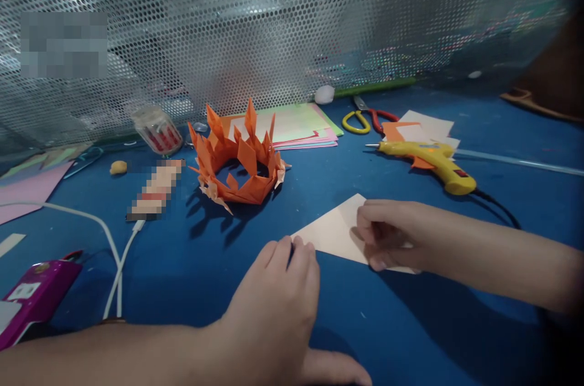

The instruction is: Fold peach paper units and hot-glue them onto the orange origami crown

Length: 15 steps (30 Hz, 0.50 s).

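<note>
A pale peach piece of paper (335, 228) lies on the blue table, its point toward the left; whether it is folded I cannot tell. My left hand (283, 289) rests its fingertips at that left point, with the thumb stretched out on the table. At the paper's right side my right hand (396, 234) is curled, thumb and fingers pinched on the sheet and covering part of it. Behind and to the left stands an orange folded-paper crown (249, 188) with upright spikes and some peach pieces on its lower rim.
A yellow glue gun (424, 158) lies at the right on small paper pieces (429, 121). Behind are scissors (358, 121), stacked colored paper (301, 121) and a glass jar (157, 130). White cables (107, 231) and a purple device (43, 289) are at left. Perforated metal (274, 27) closes the back.
</note>
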Each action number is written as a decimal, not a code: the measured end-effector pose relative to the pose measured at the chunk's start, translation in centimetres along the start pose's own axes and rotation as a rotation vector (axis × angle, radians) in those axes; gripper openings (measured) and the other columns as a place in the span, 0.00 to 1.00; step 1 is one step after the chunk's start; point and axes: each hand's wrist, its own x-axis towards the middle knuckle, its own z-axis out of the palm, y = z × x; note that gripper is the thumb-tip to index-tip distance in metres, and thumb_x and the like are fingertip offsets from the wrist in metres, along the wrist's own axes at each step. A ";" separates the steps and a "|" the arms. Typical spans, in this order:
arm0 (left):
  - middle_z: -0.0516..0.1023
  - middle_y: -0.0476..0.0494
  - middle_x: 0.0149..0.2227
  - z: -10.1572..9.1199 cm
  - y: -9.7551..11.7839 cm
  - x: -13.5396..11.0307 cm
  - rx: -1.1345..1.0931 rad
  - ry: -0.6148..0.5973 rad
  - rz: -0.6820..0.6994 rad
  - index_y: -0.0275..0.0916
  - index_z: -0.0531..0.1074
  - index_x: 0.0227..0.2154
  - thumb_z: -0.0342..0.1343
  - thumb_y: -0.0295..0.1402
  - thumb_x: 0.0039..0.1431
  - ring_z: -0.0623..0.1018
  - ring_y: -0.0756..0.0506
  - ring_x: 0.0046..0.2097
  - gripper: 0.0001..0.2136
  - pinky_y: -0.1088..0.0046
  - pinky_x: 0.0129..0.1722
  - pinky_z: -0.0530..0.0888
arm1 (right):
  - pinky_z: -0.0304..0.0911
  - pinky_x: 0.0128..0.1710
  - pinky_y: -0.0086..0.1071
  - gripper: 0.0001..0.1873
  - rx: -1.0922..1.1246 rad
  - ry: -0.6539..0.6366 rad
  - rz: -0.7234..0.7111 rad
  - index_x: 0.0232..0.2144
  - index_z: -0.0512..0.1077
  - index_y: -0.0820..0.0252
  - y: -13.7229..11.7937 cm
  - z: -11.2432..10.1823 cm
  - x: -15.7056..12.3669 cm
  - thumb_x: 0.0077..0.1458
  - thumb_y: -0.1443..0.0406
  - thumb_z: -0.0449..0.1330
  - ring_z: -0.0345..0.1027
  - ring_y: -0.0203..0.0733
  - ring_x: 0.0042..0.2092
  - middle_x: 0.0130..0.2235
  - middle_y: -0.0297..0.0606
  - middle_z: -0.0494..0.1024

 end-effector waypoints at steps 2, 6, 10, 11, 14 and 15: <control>0.83 0.25 0.40 0.0 0.3 0.0 0.059 0.035 -0.027 0.24 0.82 0.40 0.30 0.72 0.57 0.80 0.34 0.39 0.52 0.59 0.40 0.77 | 0.61 0.25 0.27 0.11 0.020 -0.044 0.061 0.25 0.62 0.55 -0.1 -0.4 -0.3 0.46 0.65 0.63 0.66 0.34 0.27 0.31 0.34 0.72; 0.80 0.30 0.30 -0.4 0.5 0.2 0.132 0.052 -0.072 0.27 0.81 0.29 0.34 0.74 0.54 0.78 0.39 0.30 0.50 0.63 0.31 0.77 | 0.62 0.31 0.31 0.10 -0.021 -0.114 0.148 0.27 0.67 0.55 -1.1 -1.7 -0.6 0.38 0.70 0.60 0.68 0.39 0.32 0.31 0.34 0.74; 0.75 0.36 0.24 -1.1 0.2 0.8 0.223 0.004 -0.128 0.30 0.78 0.22 0.40 0.75 0.50 0.75 0.41 0.27 0.46 0.64 0.25 0.75 | 0.61 0.38 0.34 0.13 -0.090 -0.181 0.213 0.30 0.71 0.55 -2.2 -3.3 -0.8 0.36 0.70 0.63 0.68 0.44 0.37 0.32 0.35 0.76; 0.74 0.38 0.24 -1.2 0.0 0.9 0.238 -0.027 -0.145 0.31 0.77 0.22 0.44 0.75 0.49 0.75 0.41 0.27 0.44 0.64 0.25 0.75 | 0.62 0.39 0.34 0.14 -0.106 -0.215 0.234 0.32 0.72 0.55 -2.4 -3.7 -0.8 0.37 0.69 0.65 0.68 0.45 0.39 0.33 0.35 0.76; 0.74 0.40 0.25 -1.5 -0.4 1.3 0.201 -0.164 -0.214 0.33 0.76 0.24 0.52 0.72 0.48 0.76 0.39 0.28 0.38 0.62 0.25 0.76 | 0.62 0.44 0.33 0.20 -0.153 -0.317 0.279 0.36 0.73 0.54 -2.5 -4.5 -0.7 0.38 0.64 0.72 0.68 0.46 0.45 0.38 0.34 0.77; 0.76 0.39 0.27 -1.5 -0.6 1.3 0.171 -0.210 -0.241 0.33 0.77 0.27 0.53 0.71 0.49 0.77 0.38 0.29 0.37 0.62 0.26 0.77 | 0.62 0.44 0.33 0.20 -0.160 -0.331 0.282 0.35 0.72 0.54 -2.4 -4.6 -0.7 0.38 0.63 0.73 0.68 0.45 0.45 0.39 0.33 0.76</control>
